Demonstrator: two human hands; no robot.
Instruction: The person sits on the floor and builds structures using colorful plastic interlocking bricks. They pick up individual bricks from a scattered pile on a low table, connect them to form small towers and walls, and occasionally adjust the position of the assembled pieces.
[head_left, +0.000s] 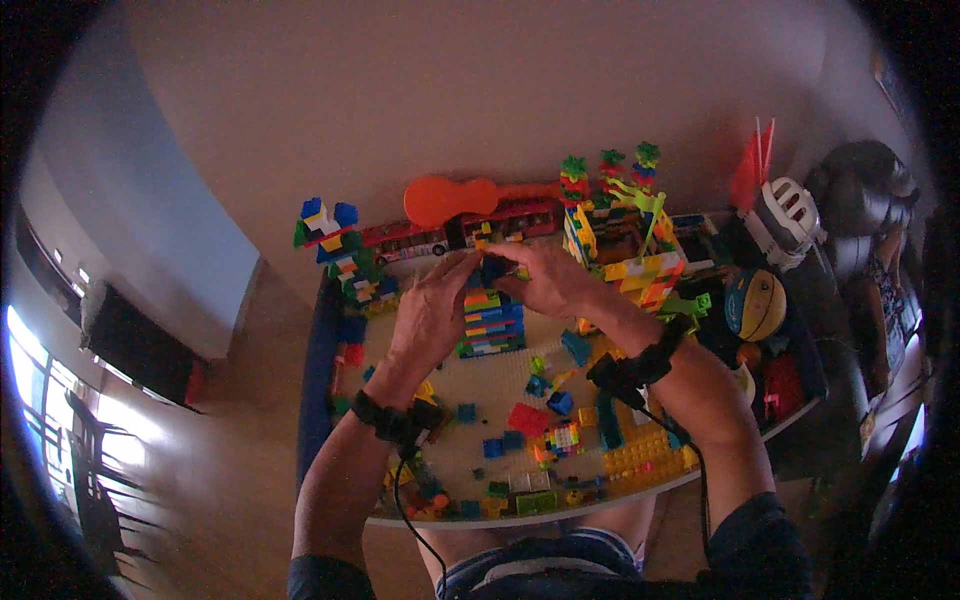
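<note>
A tower of toy building bricks (491, 330) stands in layers of blue, green, yellow and red on the pale studded tabletop (420, 360). At its upper left side is my left hand (431, 307), fingers stretched together towards the top. Opposite it, my right hand (551, 283) bends its thumb and forefinger around the dark blue upper bricks (491, 268). The fingertips of both hands nearly meet there, and they hide part of the top. A small yellow brick piece (482, 235) shows just beyond the fingers. Both wrists wear black straps with cables.
Behind the tower lie a red toy bus (510, 221) and an orange toy guitar (450, 201). A brick building (637, 274) stands right, a brick figure (328, 229) left. Loose bricks, including a red one (529, 418), lie in front. A small basketball (754, 304) sits far right.
</note>
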